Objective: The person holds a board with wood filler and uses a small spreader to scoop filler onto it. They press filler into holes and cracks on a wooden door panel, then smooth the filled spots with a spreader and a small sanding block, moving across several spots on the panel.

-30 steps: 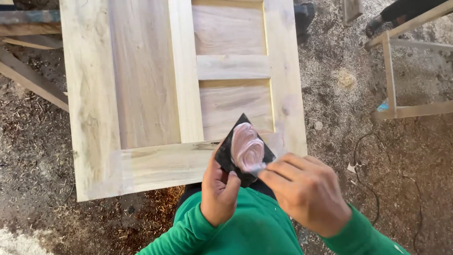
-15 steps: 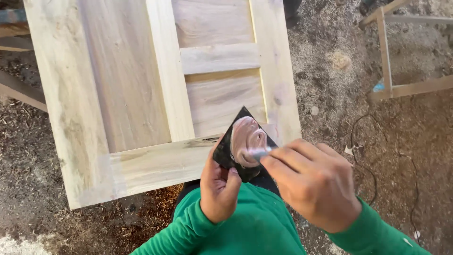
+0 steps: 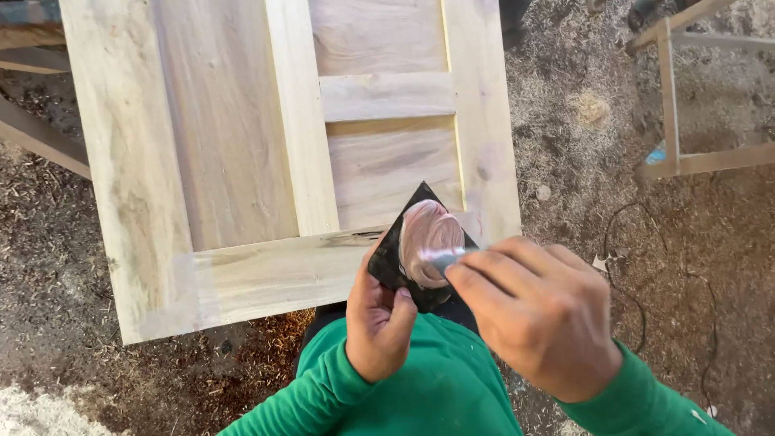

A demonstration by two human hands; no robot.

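Note:
My left hand point(image 3: 378, 323) grips a small black square plate point(image 3: 391, 260) that carries a glossy pinkish-brown blob of paste point(image 3: 425, 234). My right hand point(image 3: 537, 315) pinches a small metal spreader blade point(image 3: 446, 258) whose tip rests in the paste at the blob's lower right. Both hands are over the near right corner of an unfinished pale wooden panelled door point(image 3: 242, 153) lying flat. A dark crack point(image 3: 347, 238) runs along the joint of the near rail, just left of the plate. Green sleeves cover both forearms.
Sawdust and wood shavings point(image 3: 73, 266) cover the ground around the door. A bare wooden frame point(image 3: 670, 105) stands at the upper right. A thin dark cable point(image 3: 638, 266) lies on the ground to the right. Timber rails point(image 3: 40, 137) stick out at the left.
The blade has moved across the paste, from the blob's lower edge to its right side, reshaping the swirl. The view shifted slightly; my left hand keeps holding the plate.

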